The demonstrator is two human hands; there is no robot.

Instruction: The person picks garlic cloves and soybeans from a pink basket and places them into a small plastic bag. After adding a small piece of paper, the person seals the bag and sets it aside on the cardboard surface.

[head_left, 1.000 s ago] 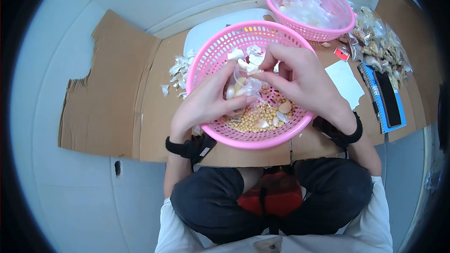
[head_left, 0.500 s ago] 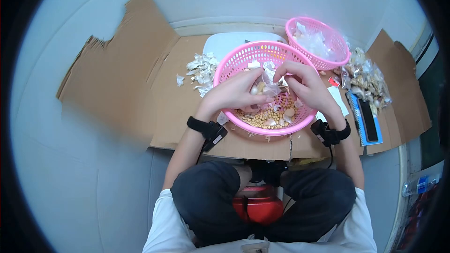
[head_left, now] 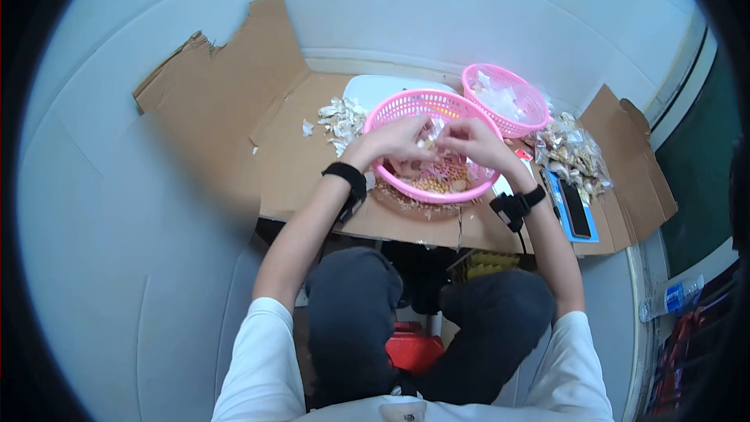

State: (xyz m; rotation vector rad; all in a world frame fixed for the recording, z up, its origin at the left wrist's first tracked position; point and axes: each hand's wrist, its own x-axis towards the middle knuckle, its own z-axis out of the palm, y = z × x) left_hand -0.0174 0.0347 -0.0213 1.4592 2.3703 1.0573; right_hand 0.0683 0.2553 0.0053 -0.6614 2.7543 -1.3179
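Note:
My left hand [head_left: 400,141] reaches over a pink slotted basket [head_left: 432,197], thumb and fingers closed on a small clear plastic bag [head_left: 426,141] with pale pieces in it. From the other side comes my right hand [head_left: 478,144], its fingertips pinched at the same bag. The fingers hide much of the bag. Below the hands, yellowish beans [head_left: 437,183] and several larger pale pieces lie in the basket, along with white scraps near the far wall.
White papery peelings [head_left: 342,121] lie left of the basket. Behind stand a white tray [head_left: 398,84] and a second pink basket [head_left: 542,119] with plastic bags. At right are a filled clear bag [head_left: 574,156] and a phone [head_left: 576,209] on a blue notebook [head_left: 587,247]. Cardboard [head_left: 312,203] covers the table.
The whole view has shifted, and the basket and table look smaller and farther off. Both hands stay together at the bag, the right fingers drawn closer to the left hand.

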